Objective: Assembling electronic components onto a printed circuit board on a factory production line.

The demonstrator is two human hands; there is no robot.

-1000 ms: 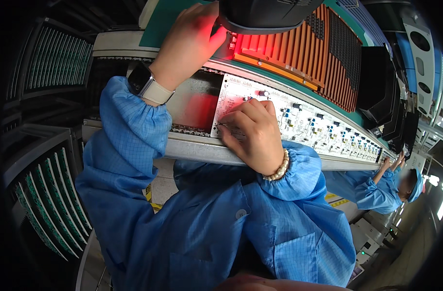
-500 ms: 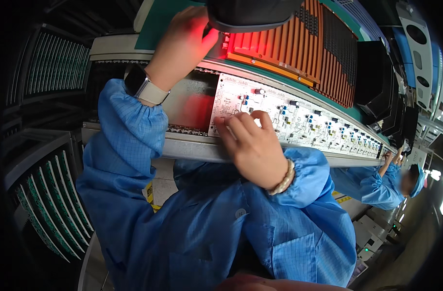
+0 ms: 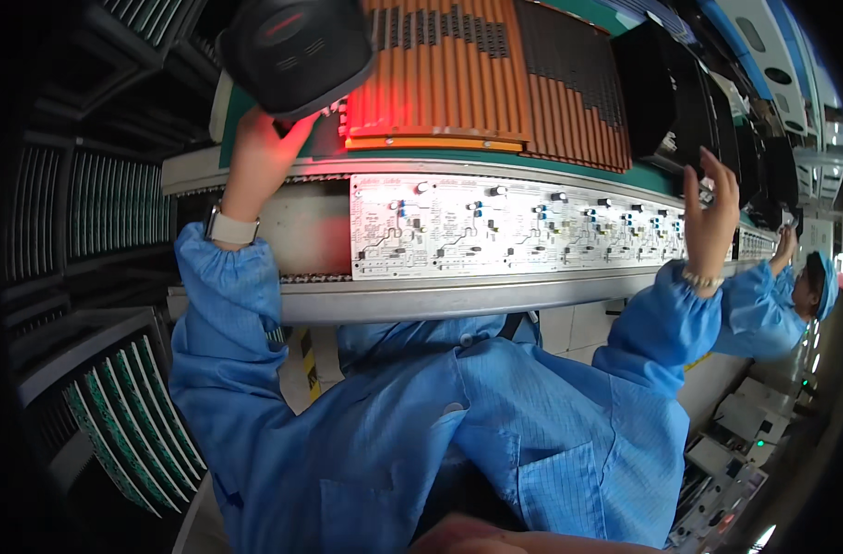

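On the conveyor lies a long white circuit board (image 3: 477, 242) with small cylindrical, blue and dark components on it. My left hand (image 3: 257, 159) reaches past the board's left end to the green bench. Its thumb points toward small white parts (image 3: 327, 111) beside the orange tubes, while a black device hides its other fingers. At the right, my right hand (image 3: 714, 205) is raised beyond the board, fingers apart, beside a black bin (image 3: 666, 102). Nothing shows clearly in that hand.
The black device (image 3: 297, 55) hangs over the bench's left part, casting red light. Orange tubes (image 3: 440, 102) and brown tubes (image 3: 574, 115) lie along the bench. A metal rail (image 3: 421, 303) edges the conveyor. Racks of green boards (image 3: 131, 425) stand left. Another person (image 3: 772, 309) works far right.
My right hand has left the board's left end and moved far right, toward the black bins. My left hand stays near the black device. The view has shifted to the right.
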